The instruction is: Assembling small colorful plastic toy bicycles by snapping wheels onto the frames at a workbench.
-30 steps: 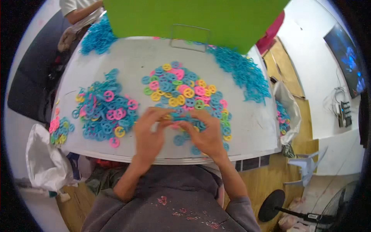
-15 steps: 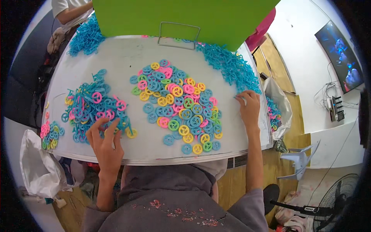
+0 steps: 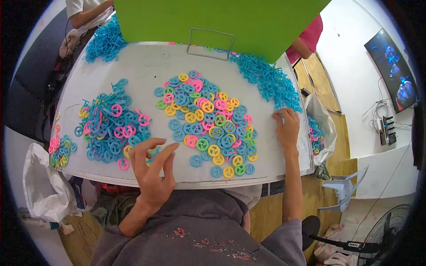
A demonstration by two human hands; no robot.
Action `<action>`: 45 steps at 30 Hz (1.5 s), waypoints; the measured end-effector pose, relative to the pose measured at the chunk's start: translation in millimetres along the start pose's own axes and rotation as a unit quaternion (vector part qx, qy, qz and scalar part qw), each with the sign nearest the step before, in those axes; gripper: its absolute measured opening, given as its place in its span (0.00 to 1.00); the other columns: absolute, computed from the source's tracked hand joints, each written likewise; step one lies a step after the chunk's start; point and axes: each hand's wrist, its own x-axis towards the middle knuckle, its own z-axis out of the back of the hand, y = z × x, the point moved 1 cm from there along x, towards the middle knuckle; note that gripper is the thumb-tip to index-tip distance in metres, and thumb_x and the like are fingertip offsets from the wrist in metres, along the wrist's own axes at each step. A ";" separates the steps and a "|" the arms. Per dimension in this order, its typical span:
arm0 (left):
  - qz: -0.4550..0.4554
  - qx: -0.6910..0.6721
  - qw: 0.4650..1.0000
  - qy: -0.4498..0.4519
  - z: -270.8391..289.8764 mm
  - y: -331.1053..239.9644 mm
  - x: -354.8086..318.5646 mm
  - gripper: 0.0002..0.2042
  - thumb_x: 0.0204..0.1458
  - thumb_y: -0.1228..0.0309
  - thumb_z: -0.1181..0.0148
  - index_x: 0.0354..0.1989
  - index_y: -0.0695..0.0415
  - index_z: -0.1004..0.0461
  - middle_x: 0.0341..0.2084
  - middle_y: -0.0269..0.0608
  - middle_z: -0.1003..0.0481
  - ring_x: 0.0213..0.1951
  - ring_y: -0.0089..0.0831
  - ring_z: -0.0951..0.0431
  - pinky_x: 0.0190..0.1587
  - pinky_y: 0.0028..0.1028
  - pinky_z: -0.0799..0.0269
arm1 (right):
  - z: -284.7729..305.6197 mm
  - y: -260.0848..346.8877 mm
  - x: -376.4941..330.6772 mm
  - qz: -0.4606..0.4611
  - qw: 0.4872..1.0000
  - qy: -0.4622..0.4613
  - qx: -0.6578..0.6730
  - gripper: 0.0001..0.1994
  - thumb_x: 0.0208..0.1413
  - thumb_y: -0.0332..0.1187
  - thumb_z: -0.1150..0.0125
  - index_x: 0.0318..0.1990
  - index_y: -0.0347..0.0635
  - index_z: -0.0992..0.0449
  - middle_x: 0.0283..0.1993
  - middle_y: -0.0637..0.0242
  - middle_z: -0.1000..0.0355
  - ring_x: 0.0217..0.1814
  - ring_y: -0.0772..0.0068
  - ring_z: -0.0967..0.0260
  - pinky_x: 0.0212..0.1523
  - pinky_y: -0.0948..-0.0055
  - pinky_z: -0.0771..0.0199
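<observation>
My left hand (image 3: 156, 175) hovers over the near edge of the table, its bent fingers apart. A bit of teal plastic shows between those fingers; whether it is touched I cannot tell. Left of this hand lies a heap of teal plastic pieces with small spoked wheels (image 3: 111, 128) on them. To its right is a spread of loose toy wheels (image 3: 213, 117) in blue, yellow, pink and green. My right hand (image 3: 288, 126) is at the near end of a pile of thin teal plastic parts (image 3: 270, 80). Its thumb and forefinger are pinched together; what they hold is too small to make out.
A green board (image 3: 213, 26) with a wire loop (image 3: 211, 42) stands across the far side. Another teal pile (image 3: 105, 41) lies far left, small wheels (image 3: 62, 150) near left. White sacks (image 3: 44, 190) flank the table (image 3: 146, 62). Two people sit beyond; a fan (image 3: 386, 239) stands right.
My left hand has moved right, away from the left heap. A yellow wheel and teal piece beside that heap no longer show there. My right hand stays by the teal pile.
</observation>
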 end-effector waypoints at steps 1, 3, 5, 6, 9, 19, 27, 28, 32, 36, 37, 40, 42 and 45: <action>-0.003 -0.011 1.000 0.007 -0.1 -4.4 3.4 0.14 0.44 0.81 0.40 0.40 0.52 0.22 0.41 0.40 0.29 0.42 0.37 0.33 0.40 0.33 0.38 | 2.1 -0.9 0.5 0.026 0.998 -0.050 -0.018 0.04 0.50 0.28 0.38 0.34 0.41 0.24 0.37 0.63 0.27 0.39 0.58 0.33 0.43 0.64 0.36; -0.006 -0.019 1.000 0.013 -2.6 -10.0 8.5 0.14 0.44 0.82 0.40 0.40 0.52 0.22 0.40 0.40 0.28 0.42 0.37 0.33 0.40 0.32 0.37 | 5.3 4.8 2.1 0.053 0.993 -0.100 -0.033 0.04 0.51 0.28 0.39 0.34 0.40 0.24 0.36 0.63 0.26 0.37 0.60 0.33 0.41 0.66 0.36; -0.015 -0.085 0.996 0.002 -7.3 -12.8 12.0 0.15 0.45 0.82 0.41 0.42 0.54 0.23 0.41 0.42 0.27 0.41 0.37 0.31 0.38 0.31 0.35 | 16.6 25.5 3.9 -0.090 0.969 -0.174 0.152 0.04 0.57 0.29 0.43 0.35 0.38 0.25 0.34 0.66 0.26 0.32 0.71 0.34 0.36 0.74 0.37; -0.012 -0.080 0.997 0.000 -10.1 -17.3 15.5 0.15 0.45 0.82 0.41 0.42 0.54 0.23 0.41 0.42 0.27 0.41 0.37 0.31 0.38 0.31 0.35 | 23.7 39.2 4.9 -0.086 0.969 -0.171 0.157 0.04 0.57 0.29 0.43 0.35 0.38 0.25 0.34 0.66 0.26 0.32 0.71 0.34 0.36 0.74 0.37; 0.100 -0.308 0.941 0.094 -29.6 -34.5 30.4 0.17 0.46 0.82 0.40 0.47 0.58 0.26 0.43 0.43 0.27 0.42 0.33 0.27 0.40 0.29 0.31 | 40.6 81.9 0.0 -0.190 0.897 -0.035 0.398 0.08 0.63 0.31 0.49 0.37 0.36 0.27 0.33 0.72 0.28 0.30 0.86 0.39 0.33 0.85 0.39; 0.218 -0.445 0.861 0.113 -72.8 -31.9 20.3 0.07 0.50 0.82 0.41 0.38 0.62 0.25 0.34 0.40 0.24 0.34 0.27 0.23 0.39 0.25 0.25 | 20.6 181.6 -37.7 -0.222 0.760 0.098 0.603 0.08 0.61 0.28 0.48 0.45 0.36 0.28 0.38 0.71 0.28 0.38 0.84 0.33 0.39 0.83 0.33; -0.025 -0.250 0.968 0.021 -65.4 -24.0 8.6 0.10 0.44 0.82 0.39 0.36 0.58 0.24 0.34 0.43 0.25 0.35 0.40 0.23 0.35 0.32 0.27 | 2.7 180.9 -58.5 -0.334 0.666 0.123 0.656 0.14 0.61 0.29 0.46 0.53 0.34 0.30 0.39 0.69 0.28 0.39 0.80 0.30 0.42 0.79 0.28; -0.025 -0.250 0.968 0.023 -62.2 -19.0 10.4 0.10 0.44 0.82 0.39 0.36 0.58 0.24 0.34 0.43 0.25 0.35 0.40 0.23 0.35 0.32 0.27 | 3.5 178.0 -60.0 -0.339 0.682 0.138 0.633 0.15 0.62 0.30 0.47 0.54 0.34 0.31 0.37 0.72 0.29 0.38 0.82 0.31 0.42 0.81 0.29; 0.071 -0.055 0.995 0.041 -48.8 25.8 22.3 0.14 0.43 0.78 0.36 0.40 0.57 0.25 0.31 0.42 0.26 0.35 0.42 0.26 0.37 0.35 0.29 | 9.4 182.2 -57.4 -0.317 0.665 0.124 0.665 0.15 0.62 0.30 0.47 0.54 0.35 0.30 0.37 0.72 0.29 0.36 0.84 0.32 0.41 0.83 0.29; 0.064 0.043 0.989 0.130 -61.4 38.0 18.2 0.16 0.41 0.74 0.34 0.41 0.57 0.26 0.28 0.43 0.28 0.35 0.45 0.28 0.40 0.40 0.32 | 2.5 191.3 -55.9 -0.323 0.622 0.154 0.696 0.16 0.61 0.28 0.46 0.56 0.36 0.31 0.40 0.69 0.27 0.37 0.82 0.29 0.41 0.80 0.27; 0.062 0.045 0.989 0.130 -61.1 37.7 19.8 0.16 0.41 0.74 0.34 0.41 0.57 0.26 0.28 0.43 0.28 0.35 0.45 0.28 0.40 0.40 0.32 | 1.1 193.0 -56.6 -0.342 0.576 0.165 0.724 0.16 0.60 0.26 0.46 0.55 0.36 0.31 0.41 0.67 0.27 0.38 0.81 0.28 0.41 0.79 0.26; 0.081 -0.007 0.987 0.141 -57.6 31.5 27.3 0.13 0.43 0.76 0.35 0.39 0.59 0.27 0.28 0.41 0.27 0.33 0.38 0.26 0.37 0.35 0.30 | -3.7 192.2 -54.8 -0.303 0.634 0.153 0.695 0.15 0.56 0.22 0.42 0.52 0.35 0.29 0.42 0.65 0.26 0.39 0.78 0.27 0.43 0.78 0.25; 0.228 -0.332 0.910 0.093 -51.7 25.1 29.2 0.08 0.48 0.78 0.38 0.35 0.61 0.28 0.28 0.37 0.25 0.32 0.29 0.24 0.34 0.27 0.29 | -5.0 192.3 -51.7 -0.291 0.682 0.127 0.658 0.13 0.54 0.21 0.40 0.48 0.34 0.27 0.41 0.65 0.25 0.38 0.79 0.27 0.40 0.78 0.26; 0.292 -0.448 0.829 0.161 -35.2 10.9 31.1 0.04 0.53 0.78 0.41 0.34 0.62 0.30 0.28 0.36 0.24 0.32 0.22 0.24 0.34 0.21 0.28 | -7.4 195.8 -49.8 -0.260 0.740 0.071 0.616 0.10 0.51 0.20 0.37 0.42 0.34 0.25 0.38 0.65 0.24 0.36 0.80 0.28 0.38 0.80 0.27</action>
